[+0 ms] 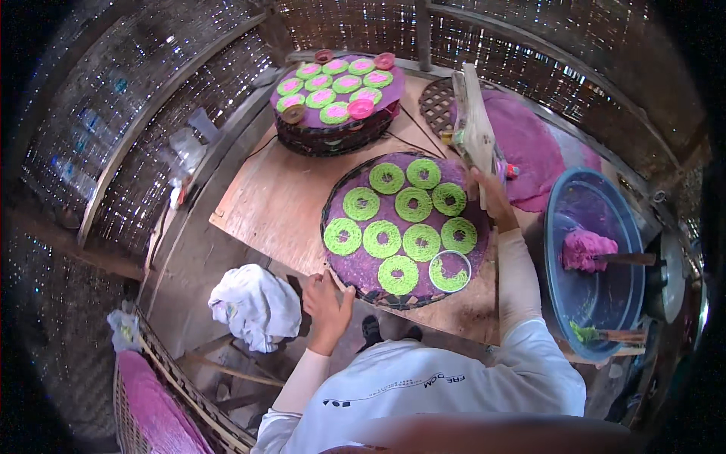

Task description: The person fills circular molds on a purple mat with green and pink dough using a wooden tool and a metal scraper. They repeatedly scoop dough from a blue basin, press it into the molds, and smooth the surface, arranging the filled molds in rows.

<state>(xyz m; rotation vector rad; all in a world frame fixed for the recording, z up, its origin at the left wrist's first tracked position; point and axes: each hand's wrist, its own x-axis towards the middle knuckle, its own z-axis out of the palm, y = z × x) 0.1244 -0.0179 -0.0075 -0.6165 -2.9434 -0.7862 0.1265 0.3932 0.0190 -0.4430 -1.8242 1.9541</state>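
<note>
A round woven tray (324, 219) lined with purple sits on the plywood table before me, bearing several rings of bright green strands (381, 239). A thin white hoop (470, 271) lies near its front right edge, around a partly formed green ring (448, 281). My left hand (328, 312) grips the tray's near left rim, thumb apart from the other fingers. At the tray's right side, my right hand (495, 200) is closed on the lower end of a pale wooden press (473, 125), which reaches back over the table. Its fingertips are partly hidden.
Behind stands a stacked tray (333, 144) with pink-and-green rings and small cups. A blue basin (556, 250) on the right holds pink dough (586, 250) and wooden-handled tools. Pink cloth (514, 136) lies at back right. A white cloth (257, 306) is bundled left of me.
</note>
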